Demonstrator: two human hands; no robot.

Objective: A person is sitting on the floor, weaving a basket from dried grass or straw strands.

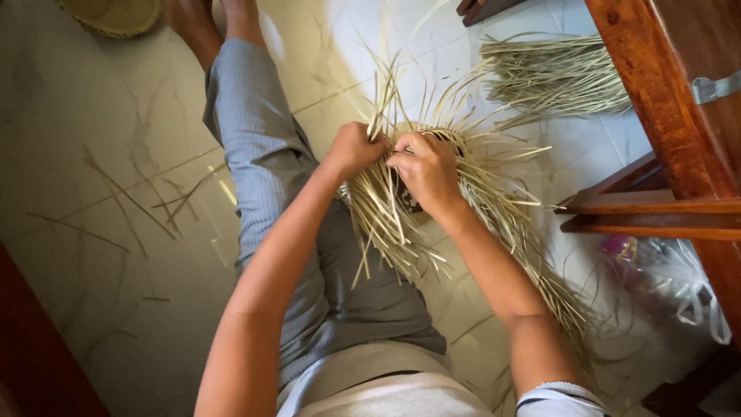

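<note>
A half-woven piece of pale straw strips (394, 216) rests over my lap, with loose ends fanning out above and below. My left hand (353, 147) grips strips at its upper left edge. My right hand (426, 171) pinches strips just beside it, fingers curled on the weave. The two hands almost touch. A dark patch shows under the weave between them.
A bundle of loose straw strips (556, 73) lies on the tiled floor at upper right. Brown wooden furniture (664, 100) stands at right, with a clear plastic bag (679, 278) below it. A woven round piece (116, 15) sits top left. Stray strips (131, 205) litter the floor left.
</note>
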